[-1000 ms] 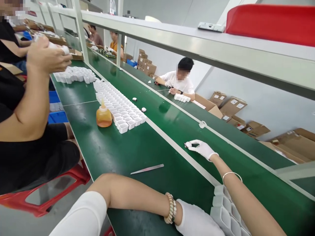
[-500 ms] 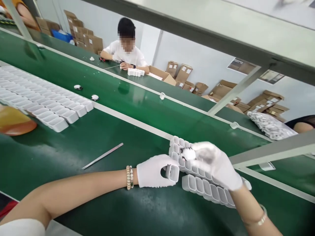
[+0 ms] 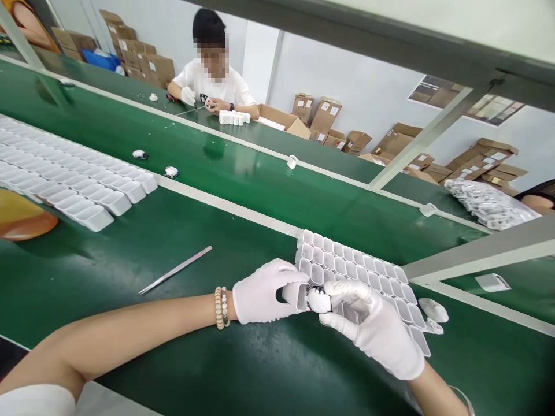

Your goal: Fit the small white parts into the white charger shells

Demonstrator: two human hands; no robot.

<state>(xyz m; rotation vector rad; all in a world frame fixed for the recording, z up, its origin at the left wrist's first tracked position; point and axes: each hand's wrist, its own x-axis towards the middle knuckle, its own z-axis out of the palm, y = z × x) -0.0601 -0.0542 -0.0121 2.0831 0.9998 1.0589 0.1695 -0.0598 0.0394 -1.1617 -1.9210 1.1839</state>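
White-gloved left hand (image 3: 260, 293) clasps cup (image 3: 297, 297), right hand (image 3: 378, 325) pinches part (image 3: 319, 301) at its rim, bench (image 3: 260, 367) stretching nearside.

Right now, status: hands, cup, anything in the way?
Left hand holding cup. Right hand holding part at cup's mouth. Tweezers on table, apart from both hands.

The room is bright. White light seems to come from above, since the shelf (image 3: 368, 49) is dark underneath. The surface (image 3: 143, 242) has a dull, pale shine to the right of the tweezers (image 3: 176, 270). Behind the tweezers, the strip (image 3: 255, 179) is shinier, with pale and dark smears. Left of the tweezers, a soft shadow sits by the bottle (image 3: 26, 216), which looks stretched. The left hand (image 3: 271, 292) and right hand (image 3: 377, 329) look clear, but the small part (image 3: 319, 301) is fuzzy.
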